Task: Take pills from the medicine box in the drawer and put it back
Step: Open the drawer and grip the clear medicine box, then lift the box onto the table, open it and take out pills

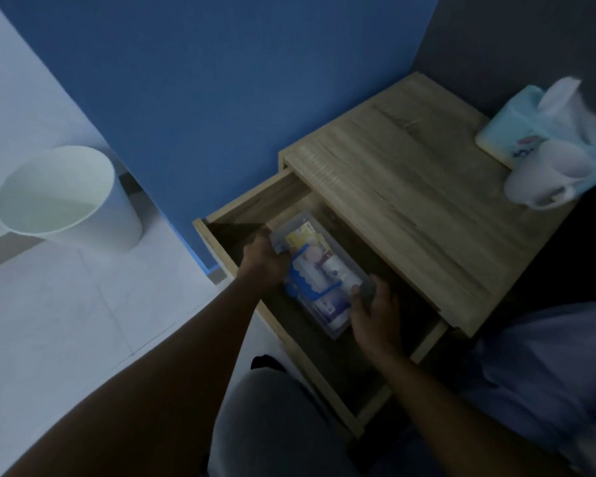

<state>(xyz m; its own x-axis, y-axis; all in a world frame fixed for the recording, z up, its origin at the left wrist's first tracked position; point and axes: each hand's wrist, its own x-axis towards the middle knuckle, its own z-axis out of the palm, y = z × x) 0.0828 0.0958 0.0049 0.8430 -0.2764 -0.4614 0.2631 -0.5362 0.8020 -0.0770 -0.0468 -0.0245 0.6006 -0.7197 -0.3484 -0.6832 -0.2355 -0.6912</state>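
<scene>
Medicine box [319,270], clear plastic with blue handle, lies inside open drawer [255,201] of wooden nightstand [410,208]; packets and bottles visible through its lid. Left hand [267,258] wraps fingers round box's left edge, gripping it. Right hand [372,304] closes on box's right near corner, thumb on top. Both hands hold box; can't tell if it's lifted or resting on drawer floor. Tissue pack [516,132] and white mug [544,177] at nightstand's far right corner, touching. White bin [62,197] on floor left, well apart
</scene>
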